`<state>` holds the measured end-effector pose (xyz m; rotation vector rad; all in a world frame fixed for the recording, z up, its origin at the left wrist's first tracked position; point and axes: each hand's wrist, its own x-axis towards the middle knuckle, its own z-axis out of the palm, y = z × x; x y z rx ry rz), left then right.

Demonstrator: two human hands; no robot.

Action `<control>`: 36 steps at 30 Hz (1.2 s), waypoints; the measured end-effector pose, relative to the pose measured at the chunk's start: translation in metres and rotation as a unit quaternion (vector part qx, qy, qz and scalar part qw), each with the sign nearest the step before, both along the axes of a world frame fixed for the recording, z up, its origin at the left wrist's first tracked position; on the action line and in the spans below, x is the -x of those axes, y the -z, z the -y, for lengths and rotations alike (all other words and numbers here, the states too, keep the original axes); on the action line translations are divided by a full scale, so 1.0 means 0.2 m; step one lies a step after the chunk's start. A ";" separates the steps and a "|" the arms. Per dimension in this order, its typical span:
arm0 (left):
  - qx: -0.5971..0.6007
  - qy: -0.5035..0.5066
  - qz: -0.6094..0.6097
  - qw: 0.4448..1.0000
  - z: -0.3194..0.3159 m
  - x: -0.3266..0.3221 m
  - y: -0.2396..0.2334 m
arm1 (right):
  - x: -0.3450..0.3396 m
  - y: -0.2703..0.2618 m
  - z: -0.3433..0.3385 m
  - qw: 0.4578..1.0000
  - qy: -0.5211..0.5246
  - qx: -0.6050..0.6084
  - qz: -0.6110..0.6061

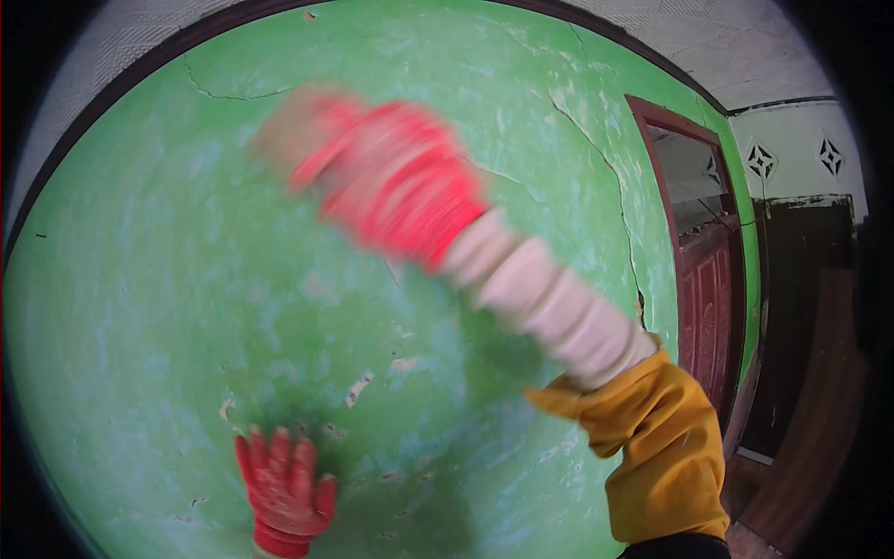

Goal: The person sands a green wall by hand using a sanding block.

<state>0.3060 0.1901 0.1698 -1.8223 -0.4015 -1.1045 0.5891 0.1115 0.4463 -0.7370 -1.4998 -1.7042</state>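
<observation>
My left hand [290, 485], in a red glove with pale, worn fingertips, lies with its fingers spread against a green painted wall [174, 314]. Higher up, my right hand [380, 157] reaches across that wall in a red glove and is strongly blurred. A tan flat piece [283, 133] shows at its fingers and seems to be gripped against the wall; blur hides what it is exactly. A whitish ribbed sleeve [552, 300] covers the right forearm, with a mustard-yellow sleeve [667, 447] nearer to me.
The paint is patchy, with chipped spots [360, 390] and a long crack [607, 164] on the right. Beyond it stand a dark red door frame [663, 168] and panelled door [705, 307]. A textured white ceiling [698, 42] meets the wall along dark trim.
</observation>
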 end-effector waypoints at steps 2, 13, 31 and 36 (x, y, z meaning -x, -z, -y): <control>-0.001 -0.024 0.046 0.999 -0.02 0.05 -0.03 | -0.33 -0.16 0.20 0.974 0.146 -0.162 -0.054; 0.032 -0.021 0.070 0.997 -0.06 0.08 -0.04 | -0.67 -0.33 0.32 0.919 0.056 0.003 -0.390; -0.024 0.003 0.009 1.000 0.03 -0.30 -0.29 | -1.65 1.33 0.63 0.714 -0.038 -0.047 -0.697; -0.036 -0.023 0.028 0.999 0.02 -0.25 -0.27 | -1.39 1.32 0.63 0.777 -0.019 -0.002 -0.629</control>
